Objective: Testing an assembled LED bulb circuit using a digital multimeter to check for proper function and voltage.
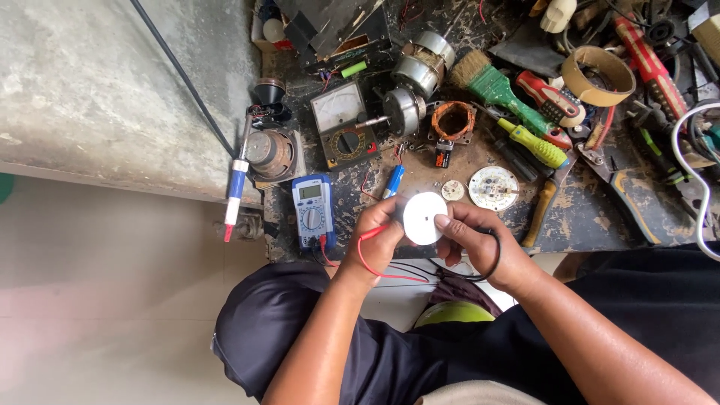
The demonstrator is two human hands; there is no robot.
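Both of my hands hold a small white round disc (423, 217) just above the near edge of the workbench. My left hand (375, 241) grips its left side and also pinches a red probe lead (369, 259). My right hand (480, 244) holds the disc's right side, thumb on its face, with a black lead (495, 255) looping around the fingers. Both leads run toward a blue digital multimeter (313, 211) lying left of my left hand.
The dirty workbench (592, 217) carries a round LED board (493, 187), an analog meter (343, 124), small motors (420, 64), a copper coil (453, 120), screwdrivers (536, 142), a green-handled brush (499, 86), pliers, tape roll (598, 75) and a blue-handled soldering iron (235, 187). Concrete slab at left.
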